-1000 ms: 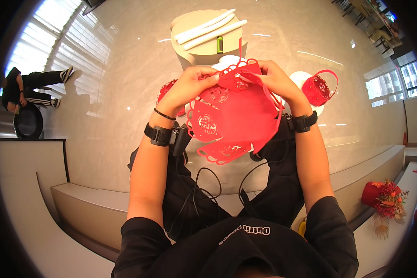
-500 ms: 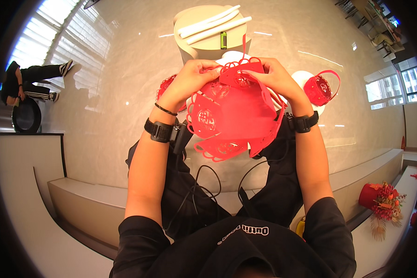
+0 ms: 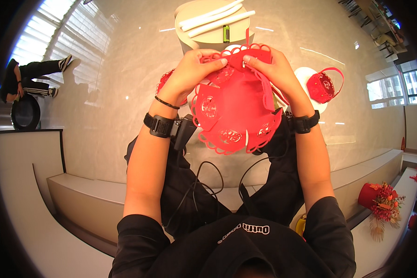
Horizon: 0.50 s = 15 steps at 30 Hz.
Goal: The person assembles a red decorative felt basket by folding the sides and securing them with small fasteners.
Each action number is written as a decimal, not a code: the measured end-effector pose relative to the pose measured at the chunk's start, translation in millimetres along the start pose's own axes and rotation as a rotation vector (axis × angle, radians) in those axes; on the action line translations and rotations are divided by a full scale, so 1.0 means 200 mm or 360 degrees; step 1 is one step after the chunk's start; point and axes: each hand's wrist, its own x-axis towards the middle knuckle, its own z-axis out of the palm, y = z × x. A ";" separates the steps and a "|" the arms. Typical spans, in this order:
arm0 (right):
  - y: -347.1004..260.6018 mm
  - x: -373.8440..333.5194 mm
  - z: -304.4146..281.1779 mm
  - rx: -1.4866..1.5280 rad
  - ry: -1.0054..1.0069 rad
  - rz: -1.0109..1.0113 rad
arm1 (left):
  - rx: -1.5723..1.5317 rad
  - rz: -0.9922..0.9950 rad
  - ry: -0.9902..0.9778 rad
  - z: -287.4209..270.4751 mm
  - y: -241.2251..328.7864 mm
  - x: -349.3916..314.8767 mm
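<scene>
Between my hands is a red felt basket (image 3: pixel 238 104), partly folded, with scalloped edges and cut-out patterns on its side flaps. My left hand (image 3: pixel 201 69) grips its far rim at the left, thumb laid across the felt and fingers curled behind. On the other side of that rim, my right hand (image 3: pixel 271 67) pinches a flap, its thumb close to the left thumb. The flaps nearest me hang free and splay outward, with gaps between them. The felt hides most of the fingertips.
Ahead stands a beige stool (image 3: pixel 185 11) bearing white tubes (image 3: pixel 220 24) and a green-and-black cylinder (image 3: pixel 226 33). A finished-looking red basket (image 3: pixel 320 87) sits on a white round stool (image 3: pixel 303 74) at right; another red cut-out piece (image 3: pixel 164 82) shows by my left wrist. A person (image 3: pixel 30 81) sits far left.
Both hands have shifted slightly farther away with the felt basket. Its near flaps have turned, showing more of their cut-outs. My thumbs now lie straighter along the rim.
</scene>
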 end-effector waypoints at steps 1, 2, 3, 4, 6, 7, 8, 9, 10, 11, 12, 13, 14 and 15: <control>0.00 0.00 0.00 0.0058 0.0036 -0.0006 | -0.0002 0.0057 0.0040 0.00 0.00 0.00; 0.00 0.00 0.01 0.0116 0.0072 -0.0010 | -0.0038 0.0033 0.0057 -0.01 0.00 0.00; -0.04 -0.02 0.02 0.0341 0.0088 0.0077 | -0.0073 0.0010 0.0074 -0.01 0.00 0.00; -0.03 -0.02 0.01 0.0329 0.0065 0.0079 | -0.0109 -0.0013 0.0091 -0.02 0.00 0.00; -0.03 -0.02 -0.01 0.0296 0.0023 0.0078 | -0.0172 -0.0020 0.0099 -0.02 0.00 0.01; -0.04 -0.02 -0.01 0.0279 -0.0005 0.0083 | -0.0203 -0.0023 0.0103 -0.02 0.00 0.01; -0.05 -0.02 -0.01 0.0268 -0.0038 0.0090 | -0.0199 -0.0038 0.0115 -0.03 -0.01 0.01; -0.07 -0.03 0.00 0.0258 -0.0071 0.0097 | -0.0196 -0.0054 0.0126 -0.03 -0.01 0.01; -0.09 -0.04 0.01 0.0264 -0.0050 0.0121 | -0.0192 -0.0069 0.0137 -0.04 -0.02 0.01; -0.11 -0.04 0.01 0.0268 -0.0027 0.0142 | -0.0185 -0.0075 0.0152 -0.04 -0.01 0.01; -0.12 -0.05 0.02 0.0273 -0.0005 0.0163 | -0.0178 -0.0082 0.0167 -0.04 0.00 0.00; -0.11 -0.04 0.02 0.0281 -0.0004 0.0156 | -0.0170 -0.0089 0.0182 -0.04 0.00 0.00; -0.09 -0.03 0.01 0.0285 0.0002 0.0147 | -0.0185 -0.0062 0.0180 -0.04 -0.01 0.01; -0.08 -0.02 0.00 0.0288 0.0007 0.0138 | -0.0199 -0.0036 0.0178 -0.05 -0.02 0.01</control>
